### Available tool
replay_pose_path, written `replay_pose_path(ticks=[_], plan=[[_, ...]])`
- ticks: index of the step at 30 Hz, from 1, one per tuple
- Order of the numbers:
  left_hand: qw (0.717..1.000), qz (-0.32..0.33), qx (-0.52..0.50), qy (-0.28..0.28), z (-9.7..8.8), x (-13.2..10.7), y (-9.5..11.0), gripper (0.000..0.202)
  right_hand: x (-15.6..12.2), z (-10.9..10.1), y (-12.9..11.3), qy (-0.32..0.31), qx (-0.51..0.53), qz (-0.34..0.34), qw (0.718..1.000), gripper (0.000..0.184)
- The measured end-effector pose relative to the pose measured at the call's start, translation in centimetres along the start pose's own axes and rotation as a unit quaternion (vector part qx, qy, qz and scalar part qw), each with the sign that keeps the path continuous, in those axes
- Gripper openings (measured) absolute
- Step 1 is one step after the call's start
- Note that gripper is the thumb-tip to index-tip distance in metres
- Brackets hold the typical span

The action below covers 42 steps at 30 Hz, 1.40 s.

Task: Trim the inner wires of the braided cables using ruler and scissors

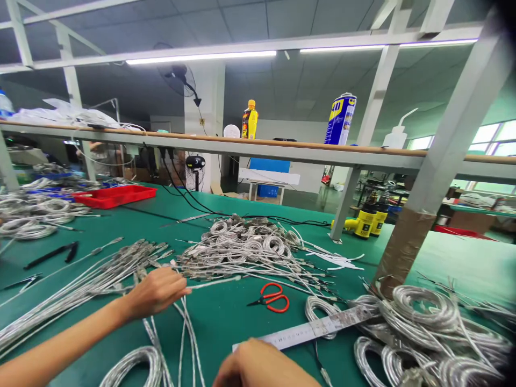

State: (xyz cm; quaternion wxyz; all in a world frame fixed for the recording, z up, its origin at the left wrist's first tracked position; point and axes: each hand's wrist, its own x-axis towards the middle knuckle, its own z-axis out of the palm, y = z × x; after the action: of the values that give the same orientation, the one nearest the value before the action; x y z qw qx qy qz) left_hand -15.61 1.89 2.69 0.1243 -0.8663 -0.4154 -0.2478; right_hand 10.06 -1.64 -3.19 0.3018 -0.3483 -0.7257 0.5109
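My left hand (159, 290) is closed on a thin silvery cable (213, 282), whose end sticks out to the right past my fingertips. More cables (186, 328) hang or lie just below that hand. At the bottom edge, my right hand (258, 365) shows mostly its back, and its fingers are hidden. It overlaps the near end of a steel ruler (306, 330) that lies slanted on the green table (226, 317). Red-handled scissors (274, 301) lie between the hands and the big cable pile (250, 247). A coiled cable (135, 368) is below my left hand.
Coiled cables (427, 328) are heaped at the right, by a taped post (407, 247). Straight cables (80, 290) and black-handled pliers (52, 256) lie at the left. A red tray (116, 196) and yellow heat guns (366, 221) stand farther back, beneath a shelf (242, 148).
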Motion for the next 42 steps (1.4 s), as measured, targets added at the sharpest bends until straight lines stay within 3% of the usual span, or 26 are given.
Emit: replay_pose_path(ticks=[3, 5, 7, 10, 12, 15, 18, 22, 25, 29, 34, 37, 40, 42], plan=[[0.999, 0.025, 0.002, -0.031, 0.6, -2.5, 0.3, 0.023, 1.2, 0.3, -0.7, 0.009, 0.001, 0.083, 0.997, 0.032], [0.997, 0.052, -0.001, -0.056, 0.7, -3.4, 0.5, 0.018, 1.9, 0.9, -0.5, -0.004, 0.104, 0.124, 0.987, 0.058], [0.994, 0.073, -0.002, -0.087, 0.7, -3.9, 0.7, 0.015, 2.5, 1.4, 0.1, -0.006, 0.226, 0.117, 0.967, 0.074], [0.989, 0.068, -0.027, -0.128, 0.3, -4.0, 0.9, 0.017, 3.1, 1.3, 1.1, 0.072, 0.347, 0.069, 0.932, 0.060], [0.989, 0.040, -0.064, -0.127, 0.0, -3.7, 1.2, 0.019, 3.1, 1.0, 1.5, 0.125, 0.377, 0.055, 0.916, 0.049], [0.992, -0.039, -0.099, -0.074, 0.0, -2.5, 2.8, 0.024, 2.6, 0.5, 1.7, 0.166, 0.337, 0.030, 0.926, 0.046], [0.982, -0.124, -0.134, -0.046, 0.8, -0.4, 6.1, 0.026, 1.9, 0.4, 1.6, 0.184, 0.264, 0.015, 0.947, 0.046], [0.951, -0.176, -0.243, -0.079, 2.7, 3.0, 11.3, 0.028, 1.5, 0.4, 1.4, 0.192, 0.207, 0.001, 0.959, 0.043], [0.931, -0.215, -0.281, -0.090, 4.5, 4.6, 13.6, 0.022, 1.5, 0.0, 1.9, 0.212, 0.177, -0.001, 0.961, 0.043], [0.922, -0.256, -0.277, -0.087, 6.2, 5.4, 14.2, 0.020, 1.7, -0.7, 3.4, 0.246, 0.150, 0.017, 0.957, 0.037], [0.912, -0.266, -0.303, -0.072, 7.1, 5.8, 13.8, 0.018, 1.6, -1.0, 4.1, 0.276, 0.054, 0.008, 0.960, 0.027], [0.902, -0.261, -0.341, -0.037, 7.4, 5.5, 13.2, 0.019, 1.4, -1.4, 3.7, 0.243, 0.014, -0.012, 0.970, 0.024], [0.871, -0.291, -0.396, -0.020, 7.8, 4.9, 12.5, 0.020, 1.0, -2.0, 3.3, 0.221, 0.070, -0.018, 0.973, 0.012], [0.830, -0.324, -0.453, -0.037, 8.1, 4.7, 12.3, 0.025, 0.8, -2.6, 3.0, 0.240, 0.139, -0.011, 0.961, 0.017]])
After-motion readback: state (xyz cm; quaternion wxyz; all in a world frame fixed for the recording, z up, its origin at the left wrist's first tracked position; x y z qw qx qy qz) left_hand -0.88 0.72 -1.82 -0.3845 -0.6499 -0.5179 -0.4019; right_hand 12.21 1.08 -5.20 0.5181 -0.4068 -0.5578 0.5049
